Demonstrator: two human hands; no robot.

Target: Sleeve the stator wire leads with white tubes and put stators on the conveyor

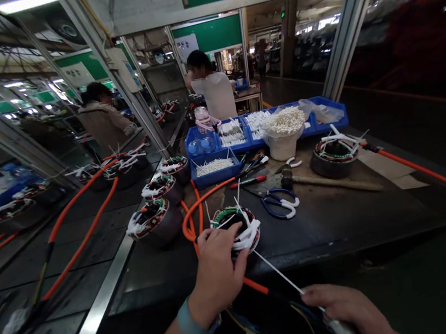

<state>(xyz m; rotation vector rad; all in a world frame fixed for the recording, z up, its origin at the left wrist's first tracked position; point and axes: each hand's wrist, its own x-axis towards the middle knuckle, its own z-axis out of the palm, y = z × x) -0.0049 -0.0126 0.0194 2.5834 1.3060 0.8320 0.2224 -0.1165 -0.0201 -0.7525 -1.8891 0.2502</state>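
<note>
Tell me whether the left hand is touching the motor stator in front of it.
Touching. In the head view the left hand lies on the near rim of the motor stator, fingers curled over its windings with no gap; the right hand pulls a white cable tie.

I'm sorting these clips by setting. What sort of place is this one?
Most likely a factory assembly line for electric motors. Wound stators with orange cables sit in rows along the bench, blue bins hold small white parts, and other workers sit at stations behind. The left hand steadies one stator.
</note>
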